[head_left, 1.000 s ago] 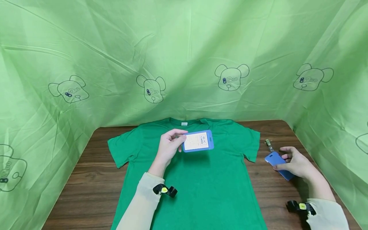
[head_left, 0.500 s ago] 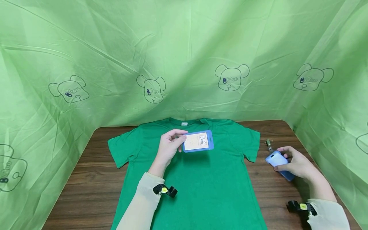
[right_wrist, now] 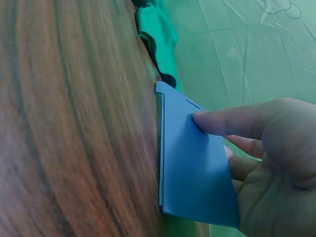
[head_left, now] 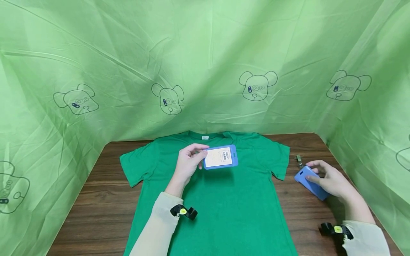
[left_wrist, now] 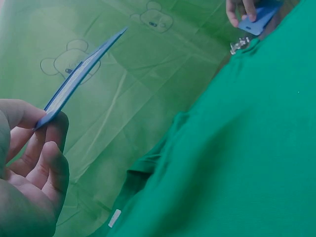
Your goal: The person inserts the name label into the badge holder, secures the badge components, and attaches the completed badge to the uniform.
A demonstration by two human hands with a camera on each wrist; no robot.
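My left hand [head_left: 189, 161] pinches one end of a blue badge holder [head_left: 234, 159] that carries a white card printed "ID/IC CARD". It is held above the green T-shirt [head_left: 230, 213], casting a shadow on the chest. In the left wrist view this badge holder [left_wrist: 81, 74] shows nearly edge-on between thumb and fingers. At the right, my right hand [head_left: 331, 180] grips a second blue badge holder [head_left: 309, 181] by its edges, thumb on its plain face. Close to that holder's slotted end lies a metal clip with a clear strap [head_left: 299, 160].
The T-shirt lies spread on a dark wooden table [head_left: 96, 209], collar toward the back. A light green cloth [head_left: 205, 64] with bear-head outlines hangs behind and at both sides. A black wrist camera [head_left: 191, 213] sits on each cuff.
My right thumb has shifted on the second badge holder's face, and that holder has turned slightly, with a glare passing over it. The left hand and its badge holder have stayed still.
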